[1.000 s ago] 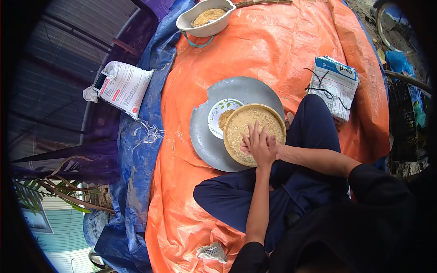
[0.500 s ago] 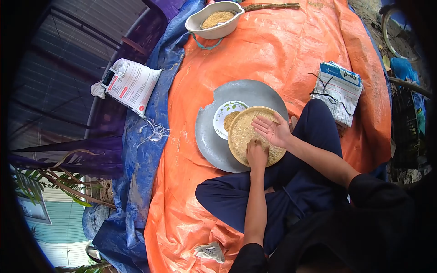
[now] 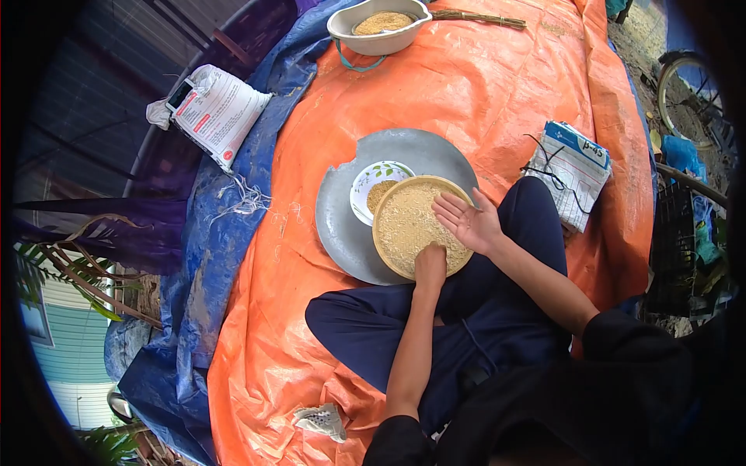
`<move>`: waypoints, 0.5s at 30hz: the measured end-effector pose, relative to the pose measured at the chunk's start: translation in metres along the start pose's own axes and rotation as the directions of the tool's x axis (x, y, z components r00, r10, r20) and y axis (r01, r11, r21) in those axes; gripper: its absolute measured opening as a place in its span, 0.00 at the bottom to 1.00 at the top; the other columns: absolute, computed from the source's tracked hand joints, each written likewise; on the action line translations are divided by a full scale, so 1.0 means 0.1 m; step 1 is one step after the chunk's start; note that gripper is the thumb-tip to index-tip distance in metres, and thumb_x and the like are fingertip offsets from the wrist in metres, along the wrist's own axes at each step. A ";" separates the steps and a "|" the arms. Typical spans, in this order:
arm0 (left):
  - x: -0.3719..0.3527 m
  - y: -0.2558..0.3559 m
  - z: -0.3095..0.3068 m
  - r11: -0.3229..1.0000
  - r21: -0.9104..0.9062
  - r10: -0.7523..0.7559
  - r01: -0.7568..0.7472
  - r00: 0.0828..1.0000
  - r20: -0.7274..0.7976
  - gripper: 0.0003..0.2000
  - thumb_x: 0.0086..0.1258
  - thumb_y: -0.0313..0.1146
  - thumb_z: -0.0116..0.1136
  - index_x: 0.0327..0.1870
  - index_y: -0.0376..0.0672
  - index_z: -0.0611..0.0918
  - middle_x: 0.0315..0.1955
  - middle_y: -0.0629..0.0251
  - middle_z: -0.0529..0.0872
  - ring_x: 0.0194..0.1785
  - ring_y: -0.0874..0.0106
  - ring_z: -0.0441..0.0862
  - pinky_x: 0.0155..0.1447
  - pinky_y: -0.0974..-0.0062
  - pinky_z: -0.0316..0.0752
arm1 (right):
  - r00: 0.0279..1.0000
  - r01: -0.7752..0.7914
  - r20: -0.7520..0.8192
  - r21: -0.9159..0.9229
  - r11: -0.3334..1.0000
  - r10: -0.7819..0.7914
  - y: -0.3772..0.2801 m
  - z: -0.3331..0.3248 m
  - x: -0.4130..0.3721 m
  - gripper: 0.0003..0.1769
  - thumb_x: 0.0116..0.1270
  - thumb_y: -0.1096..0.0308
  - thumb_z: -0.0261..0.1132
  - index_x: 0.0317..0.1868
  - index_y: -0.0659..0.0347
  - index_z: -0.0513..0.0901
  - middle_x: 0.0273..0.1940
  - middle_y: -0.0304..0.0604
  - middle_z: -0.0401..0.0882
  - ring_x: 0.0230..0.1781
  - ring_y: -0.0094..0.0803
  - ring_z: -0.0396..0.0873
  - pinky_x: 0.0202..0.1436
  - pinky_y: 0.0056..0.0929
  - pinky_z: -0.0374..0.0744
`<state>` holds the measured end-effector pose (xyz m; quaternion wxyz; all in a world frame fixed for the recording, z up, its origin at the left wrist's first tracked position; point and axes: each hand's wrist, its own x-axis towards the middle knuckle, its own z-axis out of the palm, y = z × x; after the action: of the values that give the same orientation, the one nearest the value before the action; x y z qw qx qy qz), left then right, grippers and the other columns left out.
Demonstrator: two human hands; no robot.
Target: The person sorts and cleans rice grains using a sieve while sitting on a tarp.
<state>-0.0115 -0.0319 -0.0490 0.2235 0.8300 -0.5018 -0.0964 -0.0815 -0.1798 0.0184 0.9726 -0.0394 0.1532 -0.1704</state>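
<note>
A round woven tray (image 3: 404, 225) holds a layer of pale grain. My left hand (image 3: 431, 266) is over the tray's near part, its fingers curled down at the grain; what they hold, if anything, is hidden. At the tray's right rim my right hand (image 3: 470, 223) is held palm up, fingers apart, nothing on the palm. Partly under the tray's left side stands a white bowl (image 3: 364, 185) with a green leaf pattern and browner grain inside. Both rest over a large grey round platter (image 3: 339, 225) with a broken edge.
An orange tarp (image 3: 311, 334) lies over a blue tarp (image 3: 175, 311). A pale basin (image 3: 365, 39) of grain is at the top beside a stick bundle (image 3: 482, 17). A white sack (image 3: 221, 113) stands left, a folded sack (image 3: 571, 175) right. A crumpled cloth (image 3: 320, 420) lies near.
The view has shifted. Relative to the tray, my left hand has moved towards the near rim with its fingers more curled, and my open right hand has moved outward to the right rim.
</note>
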 end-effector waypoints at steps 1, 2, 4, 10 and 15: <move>0.03 -0.03 -0.04 1.000 0.020 0.010 -0.010 1.000 -0.023 0.04 0.60 0.24 0.56 0.28 0.36 0.82 0.29 0.49 0.80 0.35 0.50 0.83 0.42 0.55 0.78 | 1.000 -0.006 -0.010 -0.002 1.000 0.006 -0.01 0.03 -0.05 0.41 0.75 0.44 0.46 0.70 0.76 0.61 0.71 0.62 0.63 0.73 0.49 0.63 0.77 0.43 0.63; 0.04 0.02 -0.14 0.999 0.037 -0.021 0.020 0.999 0.036 0.03 0.61 0.25 0.59 0.29 0.36 0.83 0.30 0.50 0.80 0.37 0.51 0.83 0.43 0.56 0.78 | 1.000 -0.007 -0.017 -0.006 1.000 0.007 -0.03 0.04 -0.12 0.41 0.75 0.44 0.46 0.70 0.76 0.61 0.70 0.62 0.63 0.73 0.49 0.63 0.77 0.43 0.63; -0.02 0.01 -0.16 0.997 0.074 -0.022 0.024 0.999 -0.024 0.03 0.61 0.26 0.61 0.31 0.36 0.83 0.32 0.51 0.81 0.40 0.53 0.82 0.45 0.58 0.78 | 0.999 0.004 -0.052 -0.027 1.000 -0.005 -0.04 0.04 -0.23 0.42 0.75 0.43 0.47 0.71 0.76 0.60 0.70 0.63 0.63 0.72 0.49 0.64 0.77 0.44 0.63; -0.33 0.10 -0.38 0.981 0.163 -0.095 0.106 0.993 -0.071 0.08 0.59 0.29 0.66 0.36 0.37 0.84 0.35 0.54 0.81 0.42 0.55 0.83 0.47 0.59 0.78 | 0.990 -0.007 -0.142 -0.054 0.998 -0.001 0.06 -0.23 -0.21 0.43 0.75 0.42 0.46 0.71 0.77 0.59 0.70 0.63 0.62 0.72 0.49 0.65 0.76 0.41 0.64; -0.18 -0.05 -0.19 0.972 0.156 -0.190 0.176 0.978 0.082 0.05 0.60 0.28 0.62 0.31 0.36 0.84 0.32 0.51 0.83 0.39 0.51 0.85 0.44 0.56 0.79 | 0.993 -0.071 -0.102 -0.164 0.984 0.055 0.14 -0.27 0.06 0.44 0.75 0.41 0.45 0.71 0.77 0.59 0.70 0.62 0.64 0.71 0.47 0.67 0.75 0.40 0.66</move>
<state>-0.0088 -0.0090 -0.0359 0.1268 0.8814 -0.4391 -0.1189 -0.0800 -0.1693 -0.0110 0.9621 -0.1079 0.2154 -0.1278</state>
